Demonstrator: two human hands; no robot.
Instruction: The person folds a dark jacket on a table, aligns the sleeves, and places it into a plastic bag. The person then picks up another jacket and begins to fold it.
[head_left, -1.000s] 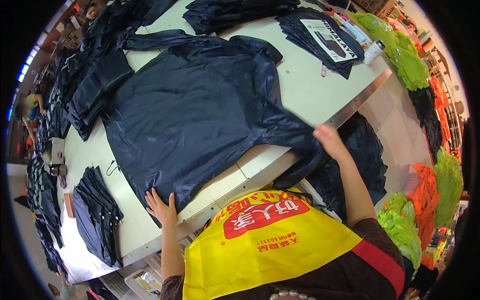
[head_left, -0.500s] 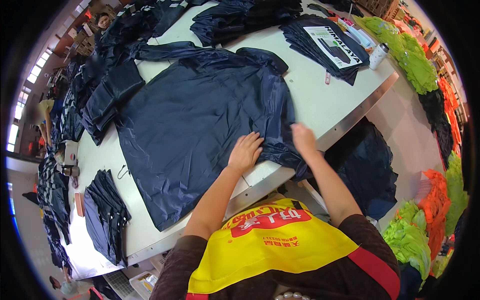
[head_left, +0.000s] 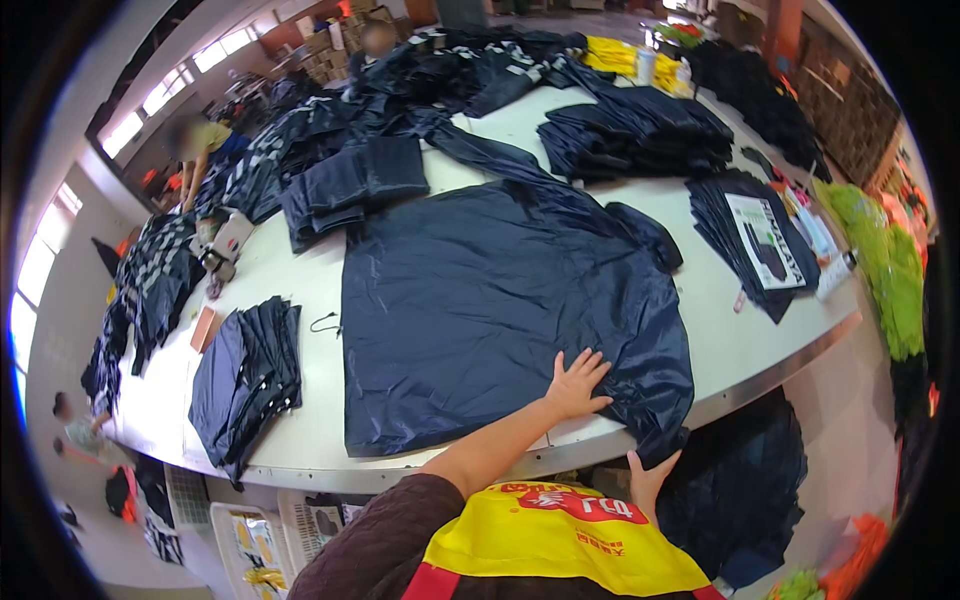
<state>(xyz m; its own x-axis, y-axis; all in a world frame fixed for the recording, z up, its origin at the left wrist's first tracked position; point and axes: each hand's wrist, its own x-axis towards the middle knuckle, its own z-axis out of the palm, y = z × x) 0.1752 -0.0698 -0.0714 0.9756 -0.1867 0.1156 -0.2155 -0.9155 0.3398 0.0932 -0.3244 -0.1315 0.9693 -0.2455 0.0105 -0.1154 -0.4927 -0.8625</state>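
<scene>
Dark navy, glossy-fabric garment with long sleeves (head_left: 480, 310): we see it spread flat on a white, metal-edged table (head_left: 750, 330). Our left hand (head_left: 578, 387) rests palm-down on its near right part, fingers spread wide, gripping nothing. Our right hand (head_left: 652, 480) meets the cloth overhanging the table edge, thumb and fingers apart; we cannot tell whether they grip it. Left of the garment lies a black fabric pile (head_left: 250, 370).

Passable table strip (head_left: 735, 350) right of dark garment (head_left: 490, 310); labelled stack (head_left: 760, 245) blocks beyond.
</scene>
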